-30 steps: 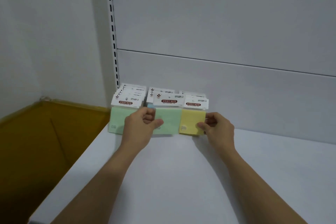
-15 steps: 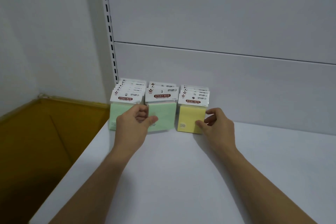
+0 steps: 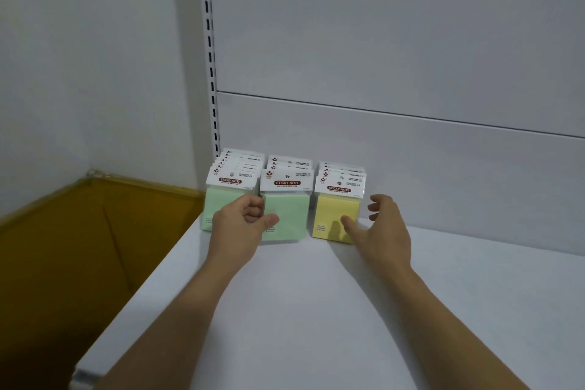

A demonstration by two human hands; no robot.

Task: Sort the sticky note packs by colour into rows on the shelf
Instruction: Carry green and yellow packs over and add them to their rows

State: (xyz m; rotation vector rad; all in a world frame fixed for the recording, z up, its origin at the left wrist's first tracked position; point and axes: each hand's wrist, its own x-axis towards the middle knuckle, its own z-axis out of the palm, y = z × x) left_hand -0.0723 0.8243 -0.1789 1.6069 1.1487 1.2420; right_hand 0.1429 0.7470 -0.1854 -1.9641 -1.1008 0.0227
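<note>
At the far left lies an ochre-brown floor [image 3: 79, 247], below the edge of the white shelf [image 3: 316, 310]. A slotted upright [image 3: 210, 57] rises where the side wall [image 3: 95, 57] meets the pale back panel [image 3: 395, 41].

Three rows of sticky note packs stand upright at the back left of the shelf, running from the front toward the back panel. Each pack has a white header card. The left green row [image 3: 221, 203] stands nearest the upright. The middle row [image 3: 289, 212] is just beside it and shows a green pack at the front. The colours behind that pack cannot be told. The yellow row [image 3: 332, 215] stands to the right, with a narrow gap between it and the middle row.

The left hand [image 3: 240, 225] is in front of the seam between the two green-fronted rows. Its fingers are curled in tight, and its thumb [image 3: 272, 219] lies on the face of the middle row's front pack. Whether it actually pinches that pack cannot be told.

The right hand [image 3: 383, 231] is spread wide and holds nothing. Its thumb tip is at the lower right of the front yellow pack, and its fingers [image 3: 378, 199] reach past the right side of that row.
</note>
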